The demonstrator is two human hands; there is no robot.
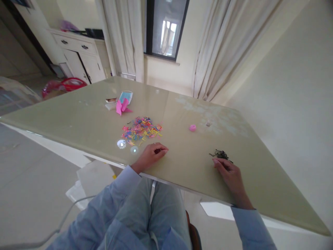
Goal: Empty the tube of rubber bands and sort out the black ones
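A loose pile of small, thin, colourful bands (142, 129) in pink, yellow, blue and red lies on the glossy table (179, 149). Just to the right of and in front of that pile rests my left hand (153, 155), thumb and forefinger pinched together. Whatever is between those fingertips is too small to make out. Further right, my right hand (230, 172) touches the near edge of a small heap of thin black bands (220, 154). Its thumb and forefinger are also pinched, and I cannot tell what they hold.
A pink ring-shaped item (192, 128) and a small clear item (207, 123) lie behind the hands. Towards the far left are pink folded paper (123, 106), a blue mask (126, 96) and small packets (110, 106). The table's front edge runs under my forearms.
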